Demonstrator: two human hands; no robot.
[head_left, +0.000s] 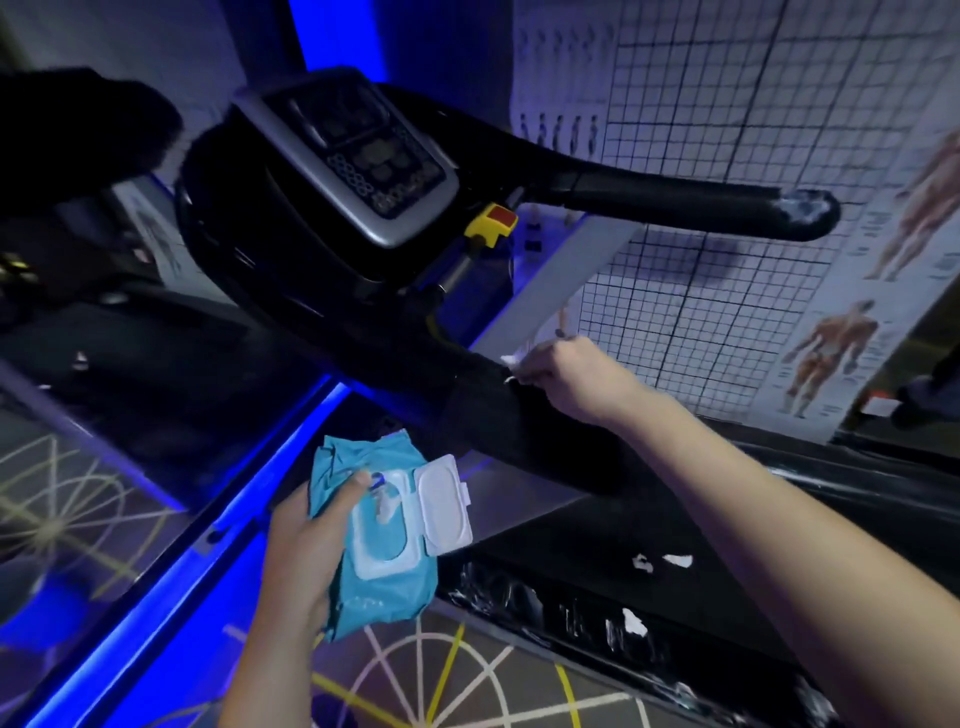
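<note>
teal pack open, wipe barely held

teal wet-wipe pack (384, 592) sits in our left hand (301, 540), fingers curled under it and thumb pressed beside the opening. its flip lid (444, 504) stands open, so the sheets could dry out, or the soft pack could slide from this one-handed hold. our right hand (566, 379) pinches a small white wipe (511, 358) against the black treadmill handrail (493, 410). so little of it shows that it may slip free or shred, and white scraps (678, 560) lie below.

Left hand (304, 545) bare; right hand (569, 376) bare; forearms (753, 499) bare to frame edge.
</note>
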